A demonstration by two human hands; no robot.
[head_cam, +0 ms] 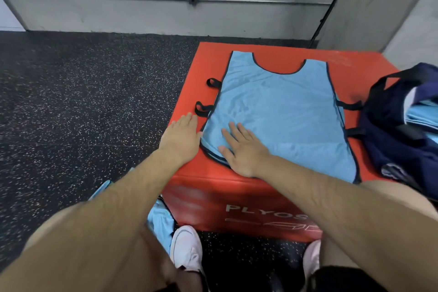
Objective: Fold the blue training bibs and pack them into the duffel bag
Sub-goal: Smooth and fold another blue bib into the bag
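More bibs (pixel 161 220) lie by my feet. My left hand (pixel 181 136) rests flat on the box (pixel 189 173) beside the spread bib (pixel 279 114); my right hand (pixel 244 152) presses flat, fingers straight, on its near corner. The bag (pixel 391 130) sits at right.

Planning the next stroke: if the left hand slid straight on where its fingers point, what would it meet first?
Probably the lower black strap loop beside the bib, just beyond the left hand; both seem flat on the red box.

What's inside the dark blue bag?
Some light blue bibs show through the opening of the duffel bag. How many, and anything deeper down, is hidden by its dark fabric.
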